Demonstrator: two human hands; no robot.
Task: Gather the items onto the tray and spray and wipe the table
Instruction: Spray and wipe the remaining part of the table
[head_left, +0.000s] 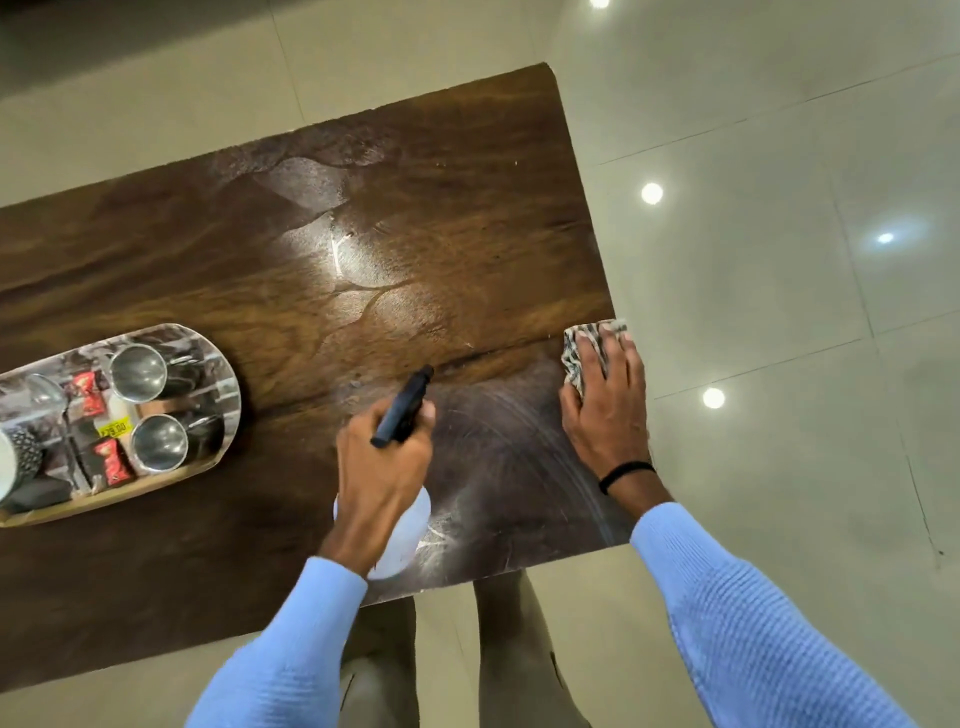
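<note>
Here the left grip (382, 467) is clenched around the neck of a spray bottle (408, 530), whose white body shows beneath the wrist. The bottle's black nozzle points away from the person, over the middle of the tabletop (441, 234). It stands near the front edge of the dark wooden surface, though the hand hides whether its base touches the wood.

The right grip (605, 410) lies flat with its fingers straight, pressing a patterned cloth (574, 358) against the right edge of the tabletop. The cloth's far corner pokes out past the fingertips and over the table's edge. A black wristband (626, 474) circles that wrist, and both arms wear light blue ribbed sleeves (727, 597).

Curved wet streaks shine on the wood between the two hands, and more damp arcs glisten farther back, near the centre.

Well to the left sits an oval tray (228, 395), partly cut off by the frame. It carries two steel cups (137, 371) lying side by side, red sachets (111, 460), a small item with a yellow label (114, 428) and a dark patterned cup (23, 452).

Pale glossy floor tiles (779, 312) surround the table and reflect round ceiling lights.
</note>
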